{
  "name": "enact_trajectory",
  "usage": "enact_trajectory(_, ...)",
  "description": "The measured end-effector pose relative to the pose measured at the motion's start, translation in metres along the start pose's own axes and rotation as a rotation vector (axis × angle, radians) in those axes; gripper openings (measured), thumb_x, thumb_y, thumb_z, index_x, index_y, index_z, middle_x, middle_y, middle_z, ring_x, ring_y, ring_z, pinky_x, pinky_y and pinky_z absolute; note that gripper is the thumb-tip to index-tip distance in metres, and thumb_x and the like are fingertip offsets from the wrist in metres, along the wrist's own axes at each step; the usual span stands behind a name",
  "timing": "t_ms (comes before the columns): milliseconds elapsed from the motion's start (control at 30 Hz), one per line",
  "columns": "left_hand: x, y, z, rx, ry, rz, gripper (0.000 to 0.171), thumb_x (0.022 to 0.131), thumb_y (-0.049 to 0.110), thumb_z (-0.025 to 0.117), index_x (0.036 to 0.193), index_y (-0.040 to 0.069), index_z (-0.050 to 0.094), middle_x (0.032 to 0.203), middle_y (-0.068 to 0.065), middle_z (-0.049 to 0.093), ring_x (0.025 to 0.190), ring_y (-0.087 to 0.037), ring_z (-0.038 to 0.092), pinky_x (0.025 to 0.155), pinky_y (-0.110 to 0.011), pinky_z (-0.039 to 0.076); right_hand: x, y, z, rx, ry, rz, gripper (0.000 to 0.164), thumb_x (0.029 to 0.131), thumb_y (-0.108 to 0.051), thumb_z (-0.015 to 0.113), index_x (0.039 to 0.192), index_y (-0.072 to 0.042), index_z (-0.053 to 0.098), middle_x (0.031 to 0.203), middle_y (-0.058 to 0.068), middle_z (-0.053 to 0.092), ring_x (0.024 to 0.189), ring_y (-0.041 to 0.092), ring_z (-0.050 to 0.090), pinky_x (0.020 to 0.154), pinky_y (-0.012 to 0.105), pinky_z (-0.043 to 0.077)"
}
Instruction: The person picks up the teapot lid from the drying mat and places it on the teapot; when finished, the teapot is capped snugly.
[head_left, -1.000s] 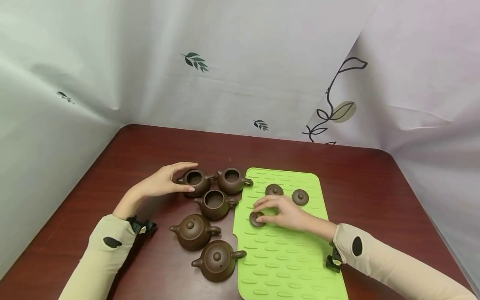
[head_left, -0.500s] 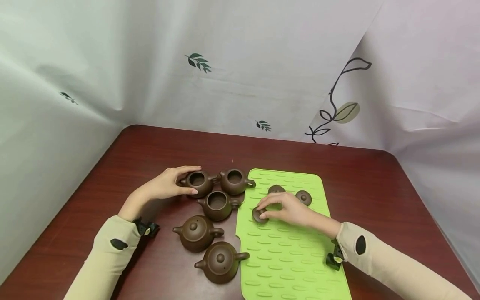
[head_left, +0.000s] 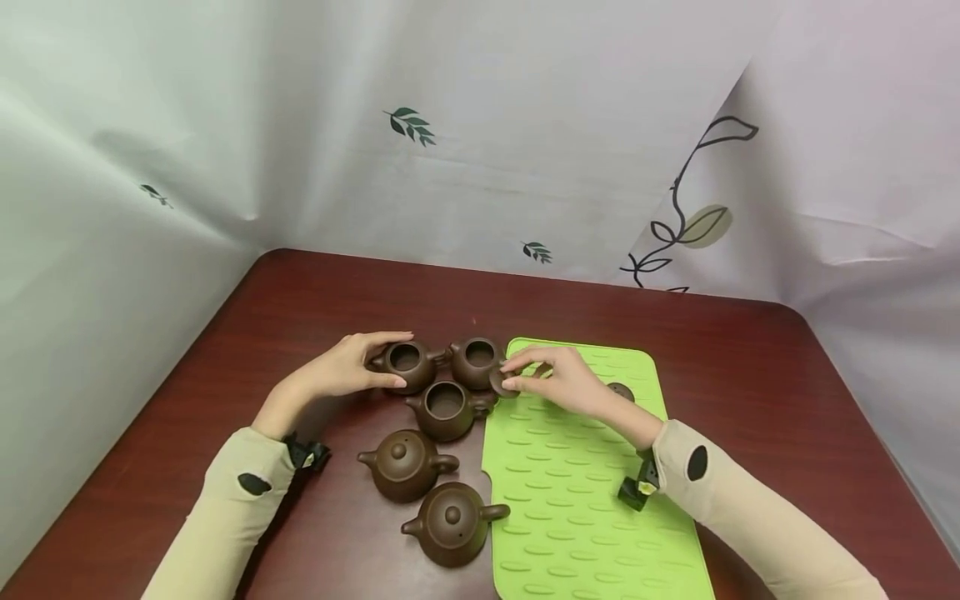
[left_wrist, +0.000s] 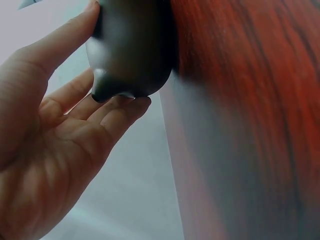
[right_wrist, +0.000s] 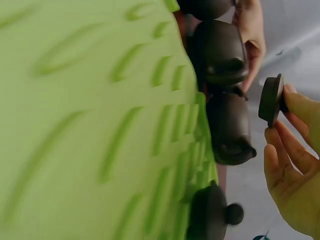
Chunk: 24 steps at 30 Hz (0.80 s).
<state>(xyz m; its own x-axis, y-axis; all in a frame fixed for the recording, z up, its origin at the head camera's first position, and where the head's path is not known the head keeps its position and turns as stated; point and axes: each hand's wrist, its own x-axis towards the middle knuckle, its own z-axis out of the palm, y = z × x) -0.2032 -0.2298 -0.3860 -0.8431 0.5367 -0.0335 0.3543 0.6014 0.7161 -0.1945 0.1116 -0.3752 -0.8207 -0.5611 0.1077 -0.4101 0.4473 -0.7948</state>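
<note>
In the head view, my left hand holds a small brown lidless teapot at the back left, thumb on its near side and fingers behind. The left wrist view shows its spout beside the fingers. My right hand pinches a brown teapot lid between thumb and fingers, raised above the mat. In the head view that lid overlaps the handle side of the back-right lidless teapot. Just in front stands a third lidless teapot.
Two lidded teapots, one behind the other, stand nearer on the dark red table. Their right is bordered by a green textured mat. A loose lid lies there, partly hidden by my right forearm. Pale curtains enclose the table.
My right hand has lifted the lid off the mat and carried it back and left toward the back-right teapot. My left hand stays at its teapot. The head view has shifted slightly.
</note>
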Motion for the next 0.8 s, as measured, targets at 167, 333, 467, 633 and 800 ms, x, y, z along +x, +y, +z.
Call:
enact_trajectory(167, 0.000, -0.001, 0.000, -0.001, 0.008, 0.007, 0.070, 0.079, 0.029, 0.075, 0.139, 0.008, 0.045, 0.138, -0.015, 0.047, 0.127, -0.029, 0.045, 0.098, -0.048, 0.040, 0.020, -0.006, 0.006, -0.004, 0.037, -0.013, 0.016, 0.083, -0.025, 0.072, 0.098, -0.022, 0.073, 0.103, -0.007, 0.067, 0.094, 0.007, 0.061, 0.073, 0.030, 0.053)
enact_trajectory(333, 0.001, -0.002, 0.000, 0.013, 0.010, -0.006, 0.071, 0.078, 0.031, 0.076, 0.139, 0.009, 0.045, 0.139, -0.013, 0.047, 0.128, -0.028, 0.043, 0.100, -0.048, 0.038, 0.036, -0.014, 0.018, 0.026, 0.036, -0.012, 0.017, 0.082, -0.028, 0.072, 0.098, -0.023, 0.073, 0.102, -0.008, 0.067, 0.091, 0.007, 0.060, 0.073, 0.033, 0.053)
enact_trajectory(467, 0.004, 0.000, -0.001, 0.027, 0.010, -0.012, 0.072, 0.078, 0.031, 0.077, 0.138, 0.008, 0.046, 0.138, -0.013, 0.048, 0.127, -0.029, 0.045, 0.100, -0.047, 0.039, 0.048, -0.021, 0.028, 0.038, 0.039, -0.010, 0.018, 0.082, -0.029, 0.073, 0.098, -0.022, 0.073, 0.100, -0.008, 0.068, 0.086, 0.008, 0.061, 0.071, 0.033, 0.052)
enact_trajectory(633, 0.002, 0.002, -0.003, 0.038, 0.016, -0.018, 0.071, 0.077, 0.030, 0.077, 0.138, 0.008, 0.046, 0.136, -0.014, 0.050, 0.124, -0.028, 0.048, 0.098, -0.047, 0.041, 0.066, -0.029, 0.043, -0.021, 0.061, -0.005, 0.019, 0.081, -0.030, 0.073, 0.098, -0.021, 0.074, 0.095, -0.007, 0.069, 0.081, 0.006, 0.062, 0.069, 0.025, 0.052)
enact_trajectory(800, 0.001, 0.002, -0.001, 0.033, 0.012, -0.019, 0.072, 0.078, 0.032, 0.076, 0.138, 0.008, 0.045, 0.135, -0.015, 0.051, 0.121, -0.028, 0.050, 0.095, -0.046, 0.043, 0.078, -0.037, 0.058, -0.094, 0.078, -0.006, 0.019, 0.081, -0.033, 0.073, 0.096, -0.023, 0.075, 0.094, -0.006, 0.070, 0.081, 0.006, 0.064, 0.068, 0.022, 0.050)
